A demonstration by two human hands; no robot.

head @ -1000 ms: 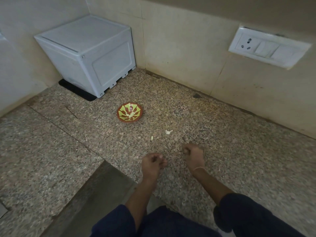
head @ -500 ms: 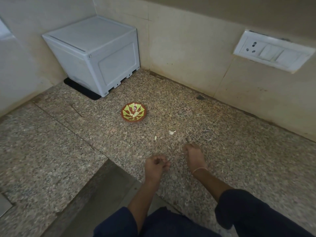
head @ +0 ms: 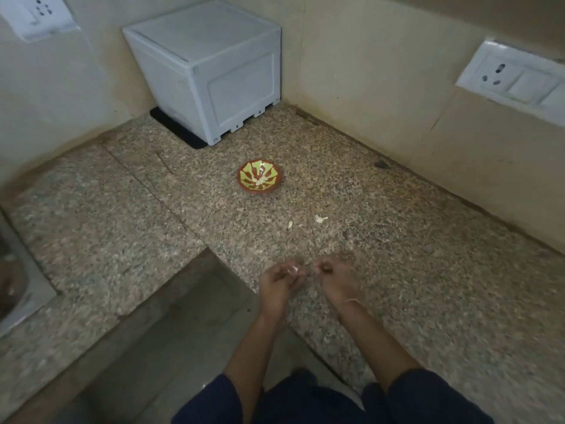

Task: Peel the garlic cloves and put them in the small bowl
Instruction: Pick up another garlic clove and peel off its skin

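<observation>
The garlic clove (head: 293, 269) shows only as a small pale spot at the fingertips of the left hand (head: 281, 281), held just above the near part of the counter (head: 412, 270). The left hand's fingers are curled in and pinch it. The right hand (head: 334, 278) sits just beside, fingers curled too, with a pale fleck at its tips. Whether that hand pinches skin or nothing, I cannot tell.

A clove like this is likely light and firm, with dry papery skin that tears easily. Once bare it probably turns a bit sticky and slippery. The best hold is likely across its thicker middle, leaving an end free so the skin can be picked loose. It is too small and blurred here to say which way it points or how its long axis lies.

The small bowl (head: 260, 178) stands well beyond the hands and holds a few pale pieces. Two pale scraps (head: 320, 219) lie on the counter between bowl and hands. A grey box (head: 211, 65) fills the corner. A switch plate (head: 513, 81) is on the right wall and a sink (head: 12, 270) at the left edge.
</observation>
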